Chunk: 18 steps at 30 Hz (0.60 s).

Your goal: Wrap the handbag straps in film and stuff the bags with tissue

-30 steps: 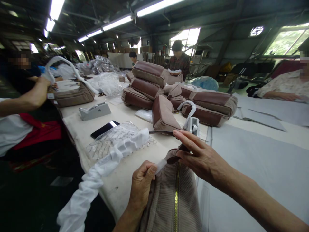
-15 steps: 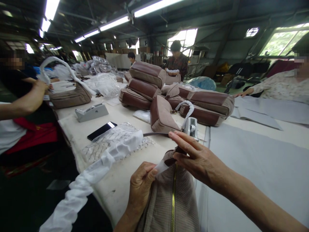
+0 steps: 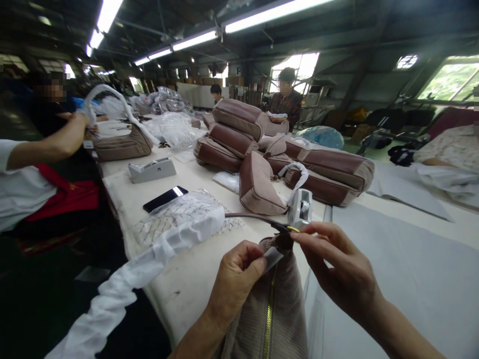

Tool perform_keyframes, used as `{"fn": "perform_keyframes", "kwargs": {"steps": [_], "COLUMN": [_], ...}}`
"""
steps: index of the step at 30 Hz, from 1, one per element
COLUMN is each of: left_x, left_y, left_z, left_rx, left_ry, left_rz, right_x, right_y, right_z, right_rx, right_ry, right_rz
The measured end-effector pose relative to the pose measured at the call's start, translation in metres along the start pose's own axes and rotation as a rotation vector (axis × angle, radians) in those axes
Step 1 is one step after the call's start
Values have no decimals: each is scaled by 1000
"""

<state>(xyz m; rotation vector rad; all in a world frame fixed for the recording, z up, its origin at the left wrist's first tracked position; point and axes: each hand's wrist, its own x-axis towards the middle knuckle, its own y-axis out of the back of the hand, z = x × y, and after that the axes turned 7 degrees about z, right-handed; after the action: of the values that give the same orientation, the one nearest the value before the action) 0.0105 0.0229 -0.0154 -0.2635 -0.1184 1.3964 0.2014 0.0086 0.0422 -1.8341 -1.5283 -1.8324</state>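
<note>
A taupe ribbed handbag [image 3: 250,319] with a gold zipper [image 3: 268,311] stands in front of me. My left hand [image 3: 237,279] is closed, pinching a translucent white strip [image 3: 273,258] between thumb and forefinger at the bag's top end. My right hand [image 3: 344,264] has its thumb and fingertips together on a gold-coloured metal piece [image 3: 293,229] at the end of the dark strap [image 3: 254,216]. Part of that metal piece is hidden by the fingers. Gathered white wrapping [image 3: 116,294] covers the strap as it runs down to the lower left.
Behind the bag stands a grey tape dispenser [image 3: 300,208]; another dispenser [image 3: 152,170] sits left near a phone [image 3: 165,199] and a clear plastic bag [image 3: 179,214]. Brown handbags [image 3: 239,119] are piled beyond. White sheets [image 3: 404,269] lie right. A co-worker's arm [image 3: 48,144] handles a bag at left.
My right hand has gone from lying over the strap end to pinching the gold-coloured piece there. My left hand keeps the strip, now nearer the bag's end. The view has shifted slightly.
</note>
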Motion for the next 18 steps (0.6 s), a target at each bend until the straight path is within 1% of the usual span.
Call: {"fn": "perform_keyframes", "kwargs": {"steps": [1, 3, 5, 8, 10, 13, 16, 18], "left_x": [-1, -2, -2, -1, 1, 1, -1, -2], "left_y": [-1, -4, -7, -10, -11, -10, -8, -8], "left_z": [0, -1, 0, 5, 8, 9, 7, 6], "left_rx": [-12, 12, 80, 162, 165, 107, 117, 157], "left_ry": [-7, -52, -128, -218, -227, -180, -131, -160], "left_rz": [12, 32, 37, 46, 52, 61, 82, 92], "right_x": [1, 6, 14, 26, 31, 32, 31, 33], "right_y": [1, 2, 1, -3, -6, -10, -11, -12], "right_z": [-1, -3, -7, -9, -9, -9, -11, -14], "right_rx": [-14, -34, -93, -245, -322, -374, -374, -343], "right_ry": [26, 96, 128, 117, 97, 46, 17, -31], "right_rz": [-46, -227, -401, -554, -636, -705, -686, -675]}}
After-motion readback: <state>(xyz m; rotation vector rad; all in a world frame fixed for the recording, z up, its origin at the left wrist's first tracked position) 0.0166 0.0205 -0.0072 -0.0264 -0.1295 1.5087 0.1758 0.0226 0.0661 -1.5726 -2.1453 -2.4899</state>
